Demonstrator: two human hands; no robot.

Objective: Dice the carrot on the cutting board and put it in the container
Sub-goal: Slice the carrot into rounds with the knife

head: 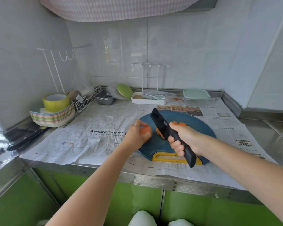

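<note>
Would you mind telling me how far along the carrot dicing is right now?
Partly cut: orange carrot pieces lie on the blue cutting board. The left hand holds a carrot chunk; the right hand grips the black knife, blade raised. Left: finish dicing and fill the container, lid on at the back.

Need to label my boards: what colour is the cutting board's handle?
Yellow handle, best seen in the head view.

white tiled walls [178, 51], green cabinets [137, 204]
</note>
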